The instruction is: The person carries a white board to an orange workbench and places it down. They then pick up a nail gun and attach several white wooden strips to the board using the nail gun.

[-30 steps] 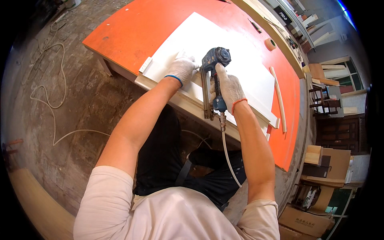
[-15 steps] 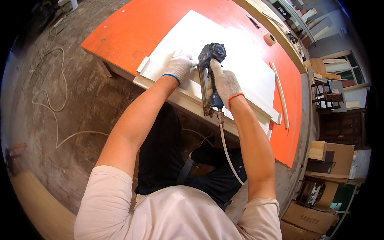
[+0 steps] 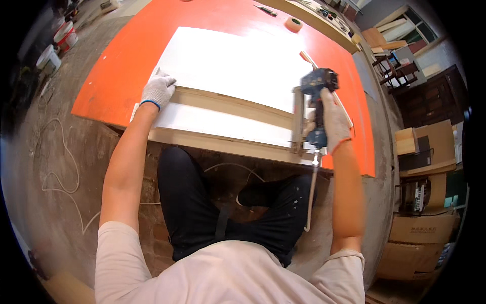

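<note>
My right hand (image 3: 334,119), in a white knit glove with an orange cuff, is wrapped round the grip of a dark blue air nail gun (image 3: 317,83). The nail gun is over the right end of a white panel (image 3: 217,58), its hose hanging down. At the panel's left end, my gloved left hand (image 3: 159,90) has its fingers closed on the edge. A bare wood-coloured strip (image 3: 228,104) runs across, between the panel and a white front strip (image 3: 207,121). Below that lies a pale wooden front edge (image 3: 212,141).
All this rests on an orange tabletop (image 3: 111,76). A tape roll (image 3: 293,24), a knife (image 3: 266,10) and a thin white strip (image 3: 308,59) lie on it. Buckets (image 3: 49,61) stand left. Cardboard boxes (image 3: 417,248) are stacked right. The hose crosses the floor.
My right hand has carried the nail gun right, off the middle of the work. My left hand has moved to the panel's left end. The bare wood strip now shows.
</note>
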A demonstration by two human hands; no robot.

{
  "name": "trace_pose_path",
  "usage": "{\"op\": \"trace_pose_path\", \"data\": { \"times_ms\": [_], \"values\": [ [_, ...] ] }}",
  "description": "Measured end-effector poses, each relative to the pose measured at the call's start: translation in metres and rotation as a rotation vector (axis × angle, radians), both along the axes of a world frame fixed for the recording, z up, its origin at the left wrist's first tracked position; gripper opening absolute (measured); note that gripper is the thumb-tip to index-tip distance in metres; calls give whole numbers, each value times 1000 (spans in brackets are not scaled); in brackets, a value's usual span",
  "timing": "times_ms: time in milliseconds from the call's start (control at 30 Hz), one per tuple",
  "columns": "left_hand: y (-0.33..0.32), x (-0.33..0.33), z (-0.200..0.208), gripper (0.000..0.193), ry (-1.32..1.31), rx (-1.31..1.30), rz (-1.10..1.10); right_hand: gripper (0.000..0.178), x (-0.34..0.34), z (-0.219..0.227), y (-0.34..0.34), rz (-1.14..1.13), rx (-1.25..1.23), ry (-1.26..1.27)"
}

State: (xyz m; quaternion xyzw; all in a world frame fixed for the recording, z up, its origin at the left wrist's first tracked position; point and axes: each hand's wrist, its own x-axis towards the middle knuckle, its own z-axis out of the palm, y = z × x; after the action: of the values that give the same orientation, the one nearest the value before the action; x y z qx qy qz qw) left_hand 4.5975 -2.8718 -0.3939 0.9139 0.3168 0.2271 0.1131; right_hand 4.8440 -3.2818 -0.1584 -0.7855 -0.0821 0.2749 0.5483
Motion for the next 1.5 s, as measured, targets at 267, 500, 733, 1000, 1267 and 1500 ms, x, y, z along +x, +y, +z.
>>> {"op": "trace_pose_path", "data": {
  "times_ms": [267, 500, 733, 1000, 1267, 1500],
  "values": [
    [-142, 139, 19, 23, -7, -52, -466, 30, 56, -21, -64, -162, 283, 98],
    [-144, 175, 3, 16, -56, -130, -465, 54, 80, -41, -77, -342, 136, 132],
    [-178, 197, 14, 18, -121, -40, -388, 57, 102, -45, -78, -222, 72, 161],
    [-200, 198, 23, 19, -95, -21, -366, 61, 120, -54, -79, -138, 22, 184],
    [-205, 200, 23, 20, -93, -66, -376, 63, 123, -55, -76, -184, 4, 131],
    [-210, 199, 28, 21, -108, -59, -361, 63, 125, -55, -76, -133, 13, 162]
  ]
}}
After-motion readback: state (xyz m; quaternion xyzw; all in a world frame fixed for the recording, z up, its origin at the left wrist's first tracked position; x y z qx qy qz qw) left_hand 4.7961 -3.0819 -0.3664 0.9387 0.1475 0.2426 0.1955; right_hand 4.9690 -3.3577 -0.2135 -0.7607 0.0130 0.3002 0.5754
